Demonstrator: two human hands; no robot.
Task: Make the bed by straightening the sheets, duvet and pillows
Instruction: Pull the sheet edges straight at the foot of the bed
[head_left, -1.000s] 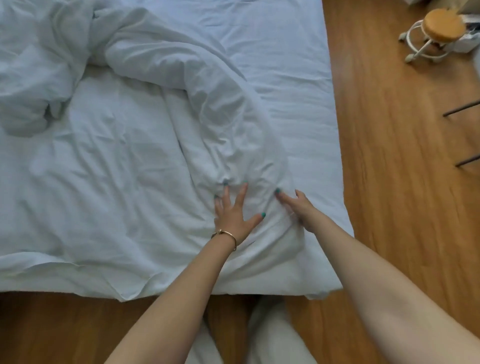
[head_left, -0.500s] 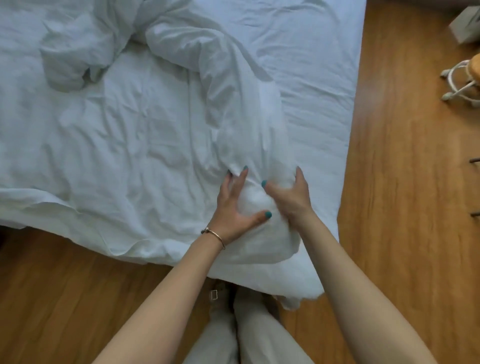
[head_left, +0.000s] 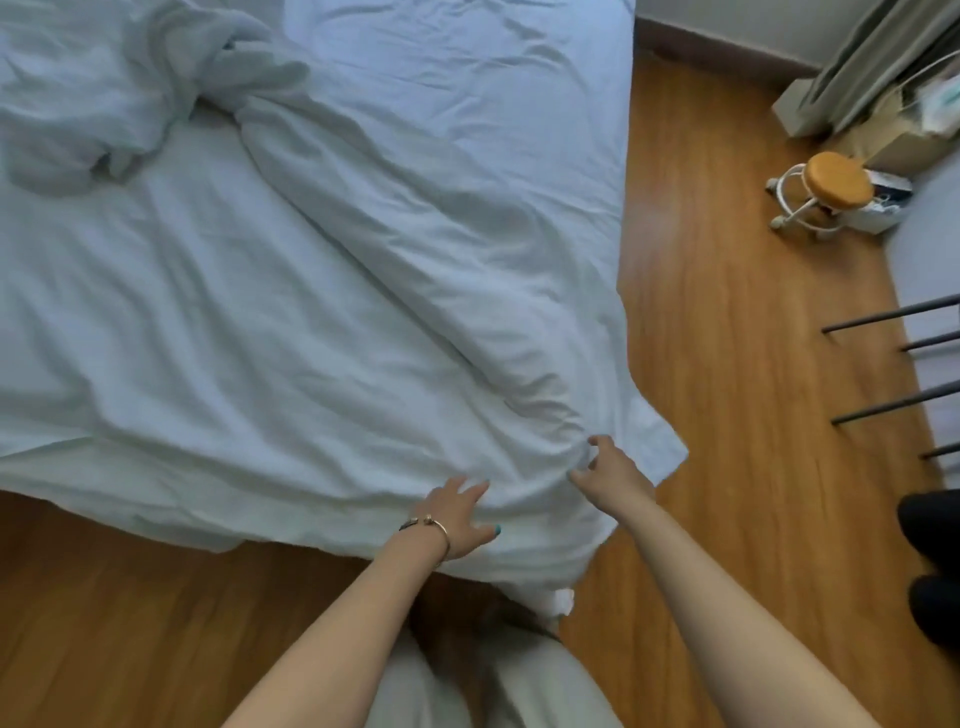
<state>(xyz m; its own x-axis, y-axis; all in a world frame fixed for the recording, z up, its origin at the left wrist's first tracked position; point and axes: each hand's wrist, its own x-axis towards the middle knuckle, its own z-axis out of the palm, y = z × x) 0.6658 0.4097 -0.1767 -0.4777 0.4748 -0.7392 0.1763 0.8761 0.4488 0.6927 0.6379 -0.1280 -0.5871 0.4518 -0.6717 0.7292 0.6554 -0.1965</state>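
A white duvet (head_left: 363, 291) covers most of the bed, filling the left and centre of the frame, with its near edge hanging over the foot of the bed along the lower middle. It lies wrinkled, with a long ridge of folds running from the upper left down to the lower right, and a bunched heap of fabric at the upper left. A strip of flatter white sheet (head_left: 519, 78) shows along the upper right part of the bed.

Both hands are on the duvet at its lower right corner, a little apart from each other. The left hand (head_left: 460, 517) rests flat on the fabric near the edge, fingers spread and fairly straight, with a bracelet (head_left: 428, 525) at the wrist. The right hand (head_left: 613, 475) has its fingers curled into the cloth, gripping a gather of duvet where the folds converge.

The wooden floor (head_left: 727, 364) fills the right and bottom of the frame. A small stool (head_left: 831, 184) with a round orange seat stands at the upper right, near a curtain (head_left: 872, 62).
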